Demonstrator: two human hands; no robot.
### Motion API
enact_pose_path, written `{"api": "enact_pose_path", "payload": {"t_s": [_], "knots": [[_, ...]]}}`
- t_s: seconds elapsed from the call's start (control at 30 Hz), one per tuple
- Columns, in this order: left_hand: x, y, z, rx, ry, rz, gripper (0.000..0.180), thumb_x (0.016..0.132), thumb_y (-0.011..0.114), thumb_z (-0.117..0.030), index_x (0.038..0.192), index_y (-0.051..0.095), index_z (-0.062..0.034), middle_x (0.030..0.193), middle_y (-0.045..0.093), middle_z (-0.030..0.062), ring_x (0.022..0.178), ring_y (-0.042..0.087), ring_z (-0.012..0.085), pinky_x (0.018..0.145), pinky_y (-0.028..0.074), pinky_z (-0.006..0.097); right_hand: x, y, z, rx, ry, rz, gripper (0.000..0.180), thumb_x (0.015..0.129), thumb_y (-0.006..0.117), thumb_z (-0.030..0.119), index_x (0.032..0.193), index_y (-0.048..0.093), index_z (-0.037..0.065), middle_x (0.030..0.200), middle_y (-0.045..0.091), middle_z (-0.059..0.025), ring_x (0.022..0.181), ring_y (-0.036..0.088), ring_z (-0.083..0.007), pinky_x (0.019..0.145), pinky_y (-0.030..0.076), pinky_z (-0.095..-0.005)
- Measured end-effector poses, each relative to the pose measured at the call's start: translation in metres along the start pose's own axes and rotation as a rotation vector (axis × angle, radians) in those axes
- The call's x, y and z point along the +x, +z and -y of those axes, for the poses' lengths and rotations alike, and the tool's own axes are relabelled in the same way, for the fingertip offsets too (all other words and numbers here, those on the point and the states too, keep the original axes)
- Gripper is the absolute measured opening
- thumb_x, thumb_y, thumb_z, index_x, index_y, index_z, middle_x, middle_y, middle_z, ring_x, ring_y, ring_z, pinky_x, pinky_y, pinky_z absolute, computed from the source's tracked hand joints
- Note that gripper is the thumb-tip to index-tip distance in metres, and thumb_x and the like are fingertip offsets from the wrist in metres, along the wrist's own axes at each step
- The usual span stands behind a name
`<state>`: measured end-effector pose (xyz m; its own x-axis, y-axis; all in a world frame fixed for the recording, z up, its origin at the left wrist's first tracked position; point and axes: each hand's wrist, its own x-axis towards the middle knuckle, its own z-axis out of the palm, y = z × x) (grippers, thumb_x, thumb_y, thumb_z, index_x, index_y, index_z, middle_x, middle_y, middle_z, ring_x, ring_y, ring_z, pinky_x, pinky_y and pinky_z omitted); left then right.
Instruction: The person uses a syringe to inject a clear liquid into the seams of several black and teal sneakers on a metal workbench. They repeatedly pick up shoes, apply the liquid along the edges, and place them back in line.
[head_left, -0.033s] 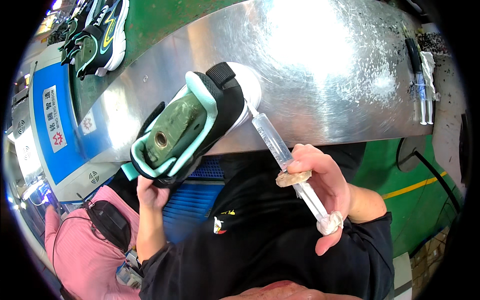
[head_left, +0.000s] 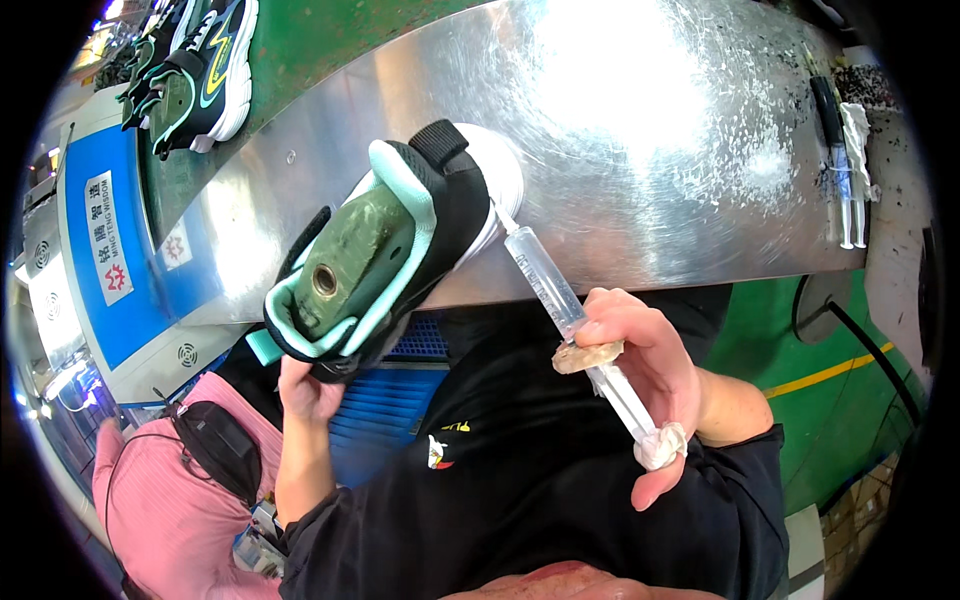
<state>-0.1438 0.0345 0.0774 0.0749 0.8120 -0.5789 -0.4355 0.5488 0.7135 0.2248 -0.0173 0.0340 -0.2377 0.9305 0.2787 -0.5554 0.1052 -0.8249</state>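
A black sneaker [head_left: 456, 215] with mint-green lining and a white sole is held at a slant over the near edge of the metal table. A worn green shoe last [head_left: 362, 248] fills its opening. My left hand [head_left: 312, 392] grips the sneaker from below at its lower left end; most of its fingers are hidden under the shoe. In my right hand [head_left: 655, 365] is a clear plastic syringe [head_left: 541, 272], with tan wrapping at its finger grip and white wrapping at the plunger end. The syringe tip meets the seam between the upper and the sole near the heel.
The shiny metal table [head_left: 420, 90] has white residue at its right. More syringes [head_left: 845, 190] lie at its right end. Other sneakers [head_left: 210, 85] stand at the upper left, past a blue-and-white machine [head_left: 110, 230]. A co-worker in pink [head_left: 170, 490] is at the lower left.
The sneaker and my left hand have shifted very slightly, the shoe's lower end a little to the right and down. My right hand and the syringe look unmoved.
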Motion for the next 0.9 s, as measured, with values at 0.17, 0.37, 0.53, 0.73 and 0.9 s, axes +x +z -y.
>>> {"api": "enact_pose_path", "payload": {"t_s": [0.17, 0.37, 0.53, 0.73, 0.9], "knots": [[-0.016, 0.012, 0.027, 0.013, -0.108, 0.129, 0.08, 0.071, 0.067, -0.012, 0.138, 0.027, 0.0048, 0.134, 0.044, 0.0211, 0.119, 0.049, 0.0343, 0.102, 0.04, 0.046, 0.0, 0.003, -0.005, 0.034, -0.032, -0.015, 0.114, 0.044, 0.088, 0.05, 0.13, 0.033, -0.002, 0.112, 0.044, -0.0087, 0.09, 0.044, -0.0136, 0.075, 0.032, -0.0242], [-0.021, 0.029, 0.053, -0.072, -0.198, 0.226, 0.084, 0.063, 0.067, -0.01, 0.136, 0.029, 0.0075, 0.128, 0.049, 0.0216, 0.116, 0.053, 0.0287, 0.1, 0.042, 0.04, 0.002, 0.01, -0.003, 0.057, -0.031, -0.045, 0.116, 0.042, 0.089, 0.049, 0.13, 0.033, -0.002, 0.11, 0.044, -0.0084, 0.085, 0.04, -0.013, 0.074, 0.03, -0.0243], [-0.024, 0.02, 0.07, -0.137, -0.232, 0.301, 0.074, 0.064, 0.063, -0.012, 0.132, 0.039, 0.003, 0.124, 0.05, 0.0291, 0.113, 0.053, 0.0421, 0.098, 0.041, 0.054, 0.004, 0.017, 0.002, 0.03, -0.008, -0.055, 0.114, 0.042, 0.088, 0.052, 0.128, 0.036, -0.003, 0.108, 0.045, -0.0088, 0.084, 0.04, -0.0134, 0.073, 0.031, -0.0247], [-0.017, 0.018, 0.081, -0.19, -0.307, 0.448, 0.075, 0.063, 0.065, -0.011, 0.131, 0.04, 0.0078, 0.125, 0.05, 0.0287, 0.114, 0.053, 0.0385, 0.099, 0.041, 0.048, 0.011, 0.026, 0.005, -0.047, -0.022, -0.048, 0.112, 0.043, 0.087, 0.054, 0.125, 0.039, -0.005, 0.104, 0.046, -0.0093, 0.083, 0.041, -0.0141, 0.072, 0.032, -0.0251], [-0.021, 0.018, 0.083, -0.149, -0.436, 0.396, 0.083, 0.057, 0.062, -0.005, 0.134, 0.034, 0.0103, 0.129, 0.048, 0.0251, 0.117, 0.052, 0.0344, 0.104, 0.036, 0.042, 0.017, 0.035, 0.009, -0.05, -0.041, -0.066, 0.108, 0.046, 0.086, 0.056, 0.123, 0.041, -0.006, 0.102, 0.048, -0.0102, 0.083, 0.044, -0.0168, 0.073, 0.034, -0.0273]]}}
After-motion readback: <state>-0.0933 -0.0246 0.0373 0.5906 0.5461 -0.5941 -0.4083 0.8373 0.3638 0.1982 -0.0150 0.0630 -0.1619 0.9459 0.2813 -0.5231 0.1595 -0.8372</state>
